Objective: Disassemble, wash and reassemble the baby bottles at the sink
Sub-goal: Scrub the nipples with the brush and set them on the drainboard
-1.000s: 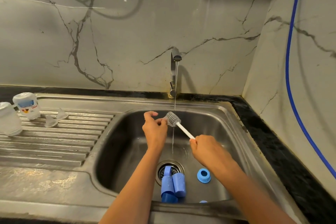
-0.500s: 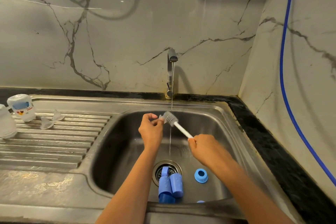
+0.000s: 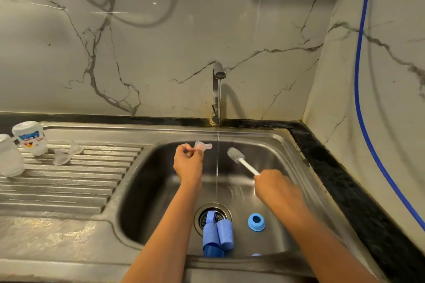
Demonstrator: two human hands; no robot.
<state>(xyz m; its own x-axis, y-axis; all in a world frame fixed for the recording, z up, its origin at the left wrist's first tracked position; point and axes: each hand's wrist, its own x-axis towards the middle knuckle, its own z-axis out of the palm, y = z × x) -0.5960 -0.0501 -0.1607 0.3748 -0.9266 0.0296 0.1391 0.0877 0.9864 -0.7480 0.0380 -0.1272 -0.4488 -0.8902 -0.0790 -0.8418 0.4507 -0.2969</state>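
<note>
**Over the sink: brush drawn clear of the nipple**

Above the basin of the sink (image 3: 147,190), has just pulled the brush (image 3: 239,158) away. Half a second ago had its grey head pressed up against the clear nipple (image 3: 203,146) at the left hand (image 3: 187,164). Now holds the two well apart, with the thin water stream (image 3: 217,167) falling between them. Reads as the end of scrubbing for this piece. Probably calls for a rinse under the stream next, then a place on the draining board (image 3: 69,186) near the two nipples (image 3: 61,158) and the upturned bottles (image 3: 31,138) already there.

Pinches the nipple at its wide base with the left fingers (image 3: 182,148), curled in tight. Carries it on its side: long axis roughly level and across the view, tip pointing right and just short of the stream, base toward the palm.

Grips the white handle in the right hand (image 3: 272,182), fingers clenched round its lower end. Keeps the brush slanted, head up and to the left toward the stream, handle running down and right into the fist.

Leaves, by the look of it, more to wash: blue caps (image 3: 218,232) lying over the drain (image 3: 198,215), and a blue collar ring (image 3: 256,221) just beside them on the basin floor.
</note>
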